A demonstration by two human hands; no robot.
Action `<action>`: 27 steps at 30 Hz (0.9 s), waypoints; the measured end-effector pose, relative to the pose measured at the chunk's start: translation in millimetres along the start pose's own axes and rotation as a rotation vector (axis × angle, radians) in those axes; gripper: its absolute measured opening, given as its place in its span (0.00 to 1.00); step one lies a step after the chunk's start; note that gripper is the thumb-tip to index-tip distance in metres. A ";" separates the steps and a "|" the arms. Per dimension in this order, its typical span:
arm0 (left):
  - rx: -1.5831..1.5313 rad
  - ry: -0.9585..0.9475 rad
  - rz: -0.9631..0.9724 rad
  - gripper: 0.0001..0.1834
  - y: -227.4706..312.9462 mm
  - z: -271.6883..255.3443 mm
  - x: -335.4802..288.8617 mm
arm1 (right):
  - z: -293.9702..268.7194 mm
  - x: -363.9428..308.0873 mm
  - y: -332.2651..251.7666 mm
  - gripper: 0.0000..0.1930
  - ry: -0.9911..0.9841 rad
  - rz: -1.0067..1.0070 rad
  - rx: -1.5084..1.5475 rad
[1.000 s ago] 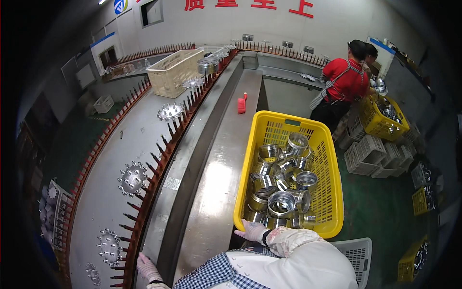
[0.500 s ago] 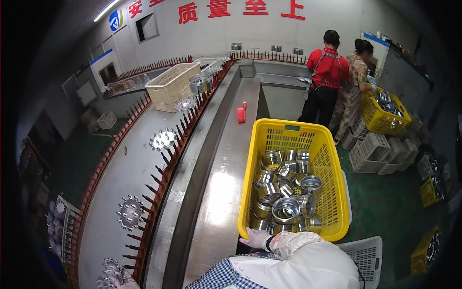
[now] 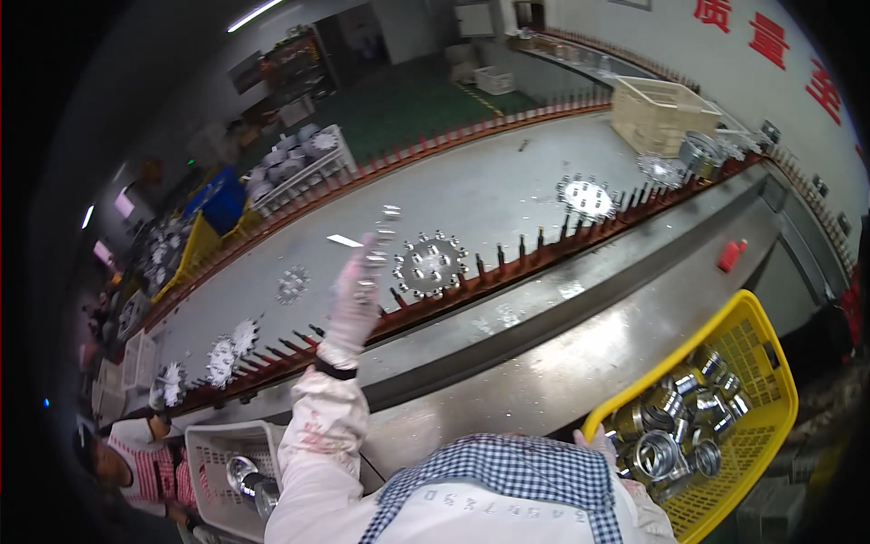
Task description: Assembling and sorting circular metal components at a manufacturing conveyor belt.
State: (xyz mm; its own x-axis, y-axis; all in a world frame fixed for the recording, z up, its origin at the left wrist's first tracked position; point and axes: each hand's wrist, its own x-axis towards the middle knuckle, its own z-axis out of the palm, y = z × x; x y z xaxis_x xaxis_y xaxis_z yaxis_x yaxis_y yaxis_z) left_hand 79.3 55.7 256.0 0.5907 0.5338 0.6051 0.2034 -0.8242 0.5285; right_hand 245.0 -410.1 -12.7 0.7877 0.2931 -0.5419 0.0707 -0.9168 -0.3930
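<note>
My gloved left hand (image 3: 353, 295) is raised over the grey table. It grips a studded metal disc (image 3: 379, 254), seen nearly edge-on and blurred by motion. Just right of it, another round disc with studs around its rim (image 3: 431, 264) lies flat beside the row of spindles. At the lower right, my gloved right hand (image 3: 596, 442) holds the near-left corner of a yellow plastic basket (image 3: 754, 317), its fingers partly hidden. Inside that basket are several shiny metal rings (image 3: 656, 453), heaped loosely.
Upright spindles (image 3: 521, 247) line both table edges. More discs (image 3: 584, 197) lie along the table, near a cream crate (image 3: 666, 118). A red brush (image 3: 730, 256) rests on the steel ledge (image 3: 507, 390). A white basket (image 3: 227, 444) stands beside a co-worker (image 3: 136, 462) at lower left.
The view has swung left. My left hand has lifted a studded disc off the table area and brought it up over the table. My right hand stays at the yellow basket's corner.
</note>
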 end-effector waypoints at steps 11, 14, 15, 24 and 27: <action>0.846 -0.593 0.183 0.48 -58.8 -3.9 1.0 | 29.8 8.3 13.7 0.40 0.021 -0.072 0.037; 0.790 -0.691 0.091 0.48 -40.3 -14.3 5.9 | 28.6 10.4 16.2 0.41 0.055 -0.065 0.043; 0.785 -0.693 0.095 0.48 -31.7 -21.0 8.6 | 24.8 9.1 13.7 0.42 0.054 -0.053 0.026; 0.747 -0.785 -0.282 0.59 -27.0 -42.7 -22.9 | 8.4 11.7 -10.5 0.41 -0.004 -0.021 -0.042; 0.630 -0.726 -0.336 0.58 -28.1 -58.4 -28.6 | -3.7 16.4 -12.2 0.40 0.021 -0.037 -0.028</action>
State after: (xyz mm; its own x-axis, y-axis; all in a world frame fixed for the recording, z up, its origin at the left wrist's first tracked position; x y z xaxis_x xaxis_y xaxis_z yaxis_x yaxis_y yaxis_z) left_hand 11.1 74.6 258.6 0.7162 0.6847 -0.1351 0.6961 -0.7147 0.0682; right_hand 259.2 -395.1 -14.1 0.7970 0.3213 -0.5114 0.1170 -0.9128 -0.3913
